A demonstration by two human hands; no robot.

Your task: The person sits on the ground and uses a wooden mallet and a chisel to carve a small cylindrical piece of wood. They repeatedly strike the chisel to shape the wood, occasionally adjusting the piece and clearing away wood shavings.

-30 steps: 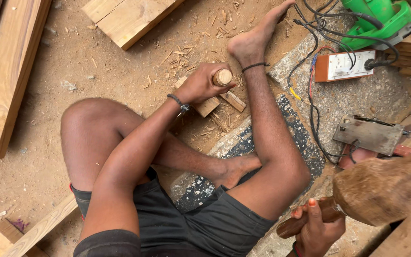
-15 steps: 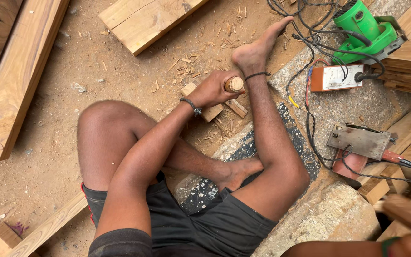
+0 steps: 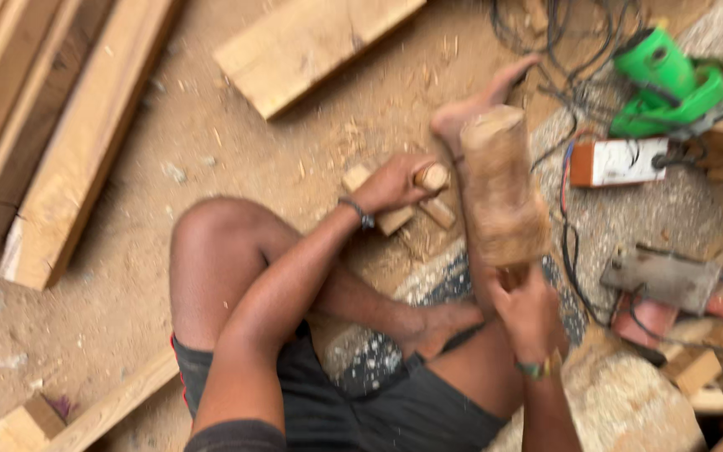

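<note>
Head view. Person seated on a sawdust-strewn dirt floor (image 3: 127, 276), legs bent. Left hand (image 3: 391, 184), centre frame, fingers closed round a short round-handled wooden tool (image 3: 433, 177), set against a small pale wood block (image 3: 391, 216) on the ground by the outstretched foot. Right hand (image 3: 529, 310), lower right of centre, clamped on the handle of a thick brown cylindrical wooden mallet (image 3: 502, 184); mallet head raised over the shin, blurred.

Open floor lies left and centre, hemmed by long pale planks (image 3: 60, 159) at the left edge and a broad board (image 3: 311, 42) at the top.

Right side crowded: green power tool (image 3: 671, 79) upper right, white-and-orange boxy unit (image 3: 617, 161) beneath it, black cables (image 3: 575, 276) tangled between, grey metal-plated tool (image 3: 663, 280) lower right.
</note>
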